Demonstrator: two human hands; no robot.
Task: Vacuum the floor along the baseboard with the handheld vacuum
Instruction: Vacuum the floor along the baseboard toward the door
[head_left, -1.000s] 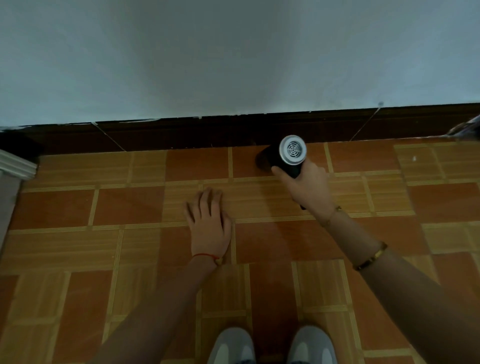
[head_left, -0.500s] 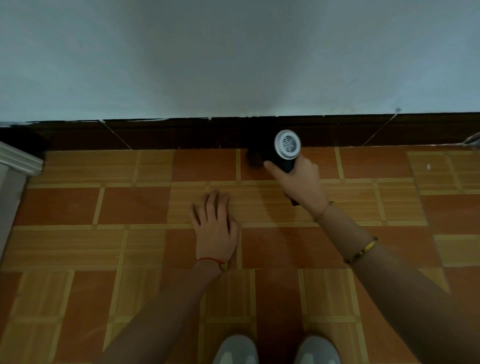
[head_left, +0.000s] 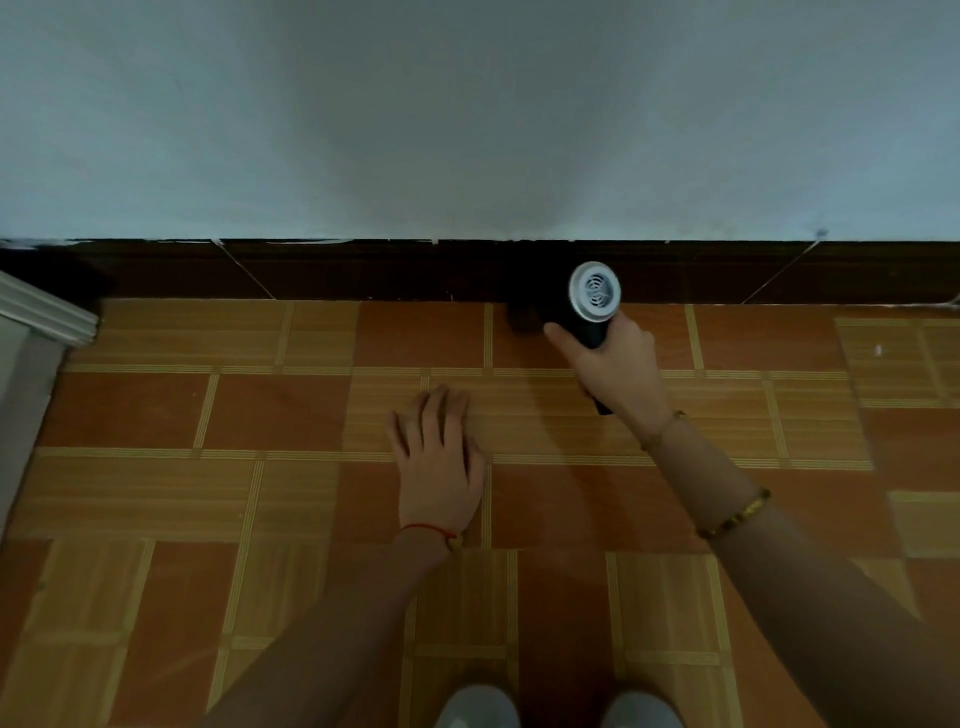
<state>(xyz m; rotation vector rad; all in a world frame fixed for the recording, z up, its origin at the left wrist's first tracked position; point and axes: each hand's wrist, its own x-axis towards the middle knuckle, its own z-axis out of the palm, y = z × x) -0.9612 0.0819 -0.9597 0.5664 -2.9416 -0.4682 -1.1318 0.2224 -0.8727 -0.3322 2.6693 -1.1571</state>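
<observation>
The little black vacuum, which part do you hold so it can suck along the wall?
Probably hold the handheld vacuum by its handle, the part sticking back from the body toward the person, coming from behind and above. That is how the right hand grips it here. The dark front end points at the baseboard, and the round grey vented cap faces up, so both stay uncovered.

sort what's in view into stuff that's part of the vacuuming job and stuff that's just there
Part of the job:
handheld vacuum, gripped by the right hand
baseboard
floor
left hand, flat on the floor

Just there:
white trim at the left edge
shoes
wall
</observation>
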